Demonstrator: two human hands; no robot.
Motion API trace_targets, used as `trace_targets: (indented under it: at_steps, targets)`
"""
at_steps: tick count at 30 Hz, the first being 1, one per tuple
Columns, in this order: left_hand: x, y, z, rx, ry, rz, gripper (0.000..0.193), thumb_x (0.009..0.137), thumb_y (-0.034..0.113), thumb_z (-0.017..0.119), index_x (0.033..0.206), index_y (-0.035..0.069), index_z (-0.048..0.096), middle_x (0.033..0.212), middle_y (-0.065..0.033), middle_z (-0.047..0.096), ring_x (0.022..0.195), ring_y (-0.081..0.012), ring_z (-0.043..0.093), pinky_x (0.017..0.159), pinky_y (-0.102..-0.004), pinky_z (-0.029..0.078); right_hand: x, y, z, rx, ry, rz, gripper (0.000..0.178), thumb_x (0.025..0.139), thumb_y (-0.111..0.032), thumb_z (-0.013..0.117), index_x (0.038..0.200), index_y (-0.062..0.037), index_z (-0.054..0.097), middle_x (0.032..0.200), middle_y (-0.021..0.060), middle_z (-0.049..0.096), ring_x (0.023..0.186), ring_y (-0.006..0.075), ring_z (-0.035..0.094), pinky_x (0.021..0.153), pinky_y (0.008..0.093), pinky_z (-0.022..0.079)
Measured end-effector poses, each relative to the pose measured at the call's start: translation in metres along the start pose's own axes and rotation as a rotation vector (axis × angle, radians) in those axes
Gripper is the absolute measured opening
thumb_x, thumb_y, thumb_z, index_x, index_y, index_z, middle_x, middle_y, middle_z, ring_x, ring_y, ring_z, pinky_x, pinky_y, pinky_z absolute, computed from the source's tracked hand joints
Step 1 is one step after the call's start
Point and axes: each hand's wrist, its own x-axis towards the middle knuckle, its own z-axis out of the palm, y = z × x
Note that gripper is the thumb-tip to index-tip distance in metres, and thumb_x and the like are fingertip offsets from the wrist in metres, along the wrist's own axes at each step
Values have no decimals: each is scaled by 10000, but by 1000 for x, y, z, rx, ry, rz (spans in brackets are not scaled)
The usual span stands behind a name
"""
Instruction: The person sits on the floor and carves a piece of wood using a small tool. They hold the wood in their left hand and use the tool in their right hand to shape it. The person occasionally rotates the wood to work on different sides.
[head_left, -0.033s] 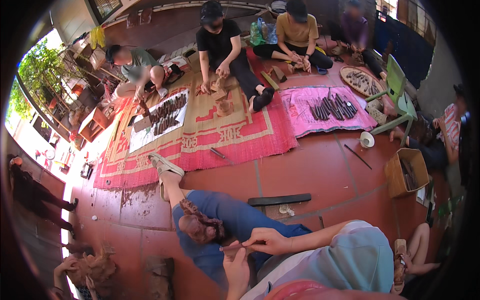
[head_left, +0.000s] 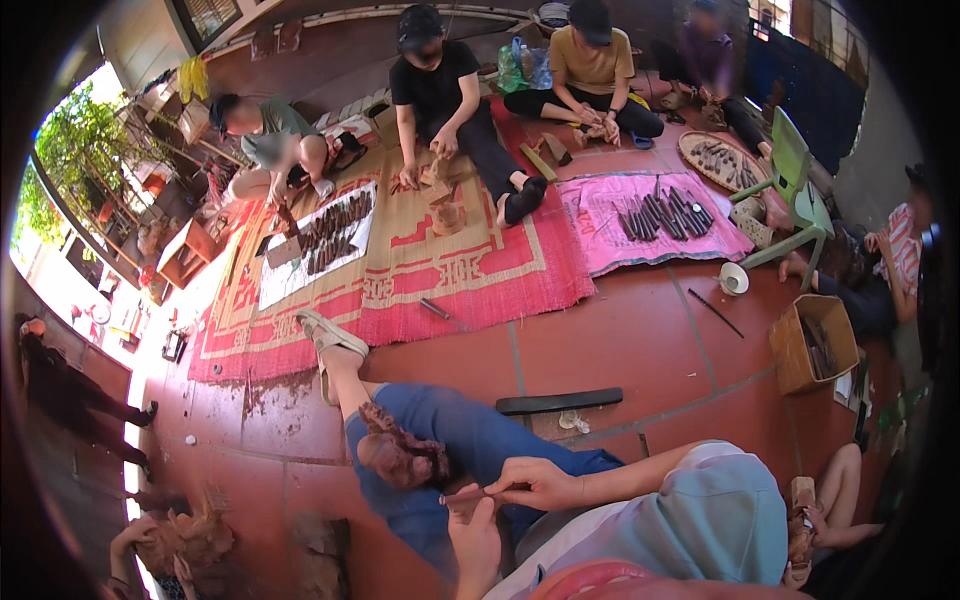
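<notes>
My left hand is closed, thumb up, around a small flat reddish-brown piece whose exact kind I cannot make out. My right hand pinches at the right end of this piece, with fingertips close to my left thumb. Just beyond my hands, a dark reddish-brown carved wooden piece with a rounded lump and a knobbly edge rests on my blue trousers. What lies inside my left palm is hidden.
A long black bar and crumpled clear plastic lie on the tiles past my leg. A cardboard box holding dark pieces stands right. Dark sticks cover a pink sheet. Several people work around a red patterned mat.
</notes>
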Motion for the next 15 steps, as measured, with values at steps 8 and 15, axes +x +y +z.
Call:
trace_targets:
  at_steps: [8, 15]
  targets:
    - [15, -6, -9, 89, 4, 63, 220, 796, -69, 604, 973, 41, 533, 894, -45, 566, 803, -144, 572, 732, -270, 467, 0, 2, -2, 61, -23, 7, 225, 803, -105, 656, 1025, -86, 627, 830, 69, 582, 765, 192, 578, 672, 280, 451]
    - [8, 4, -12, 104, -2, 87, 269, 812, -34, 609, 1059, 59, 559, 931, -74, 632, 857, -171, 604, 758, -314, 497, 21, -9, -29, 549, -572, 514, 536, 936, -351, 461, 1402, -143, 298, 893, 41, 586, 801, 115, 551, 686, 245, 457]
